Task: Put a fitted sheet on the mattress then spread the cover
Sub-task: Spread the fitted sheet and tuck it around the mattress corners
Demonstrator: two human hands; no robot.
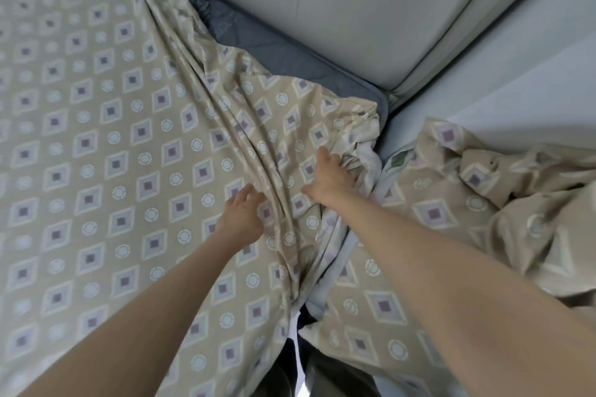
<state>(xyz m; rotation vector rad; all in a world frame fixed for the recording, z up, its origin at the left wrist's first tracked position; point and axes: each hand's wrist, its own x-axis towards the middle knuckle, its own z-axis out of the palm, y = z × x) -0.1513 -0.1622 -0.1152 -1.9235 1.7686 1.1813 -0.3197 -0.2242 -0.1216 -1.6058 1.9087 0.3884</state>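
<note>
A padded headboard (371, 10) fills the top middle of the view. It is pale grey and smooth, with one stitched seam running down from its upper part. Along its right side runs a narrow side band (477, 19) of a slightly warmer tone. To the right of it is a plain pale bluish surface (532, 68); whether it is wall or floor, I cannot tell. The light is soft, even and cool.
</note>
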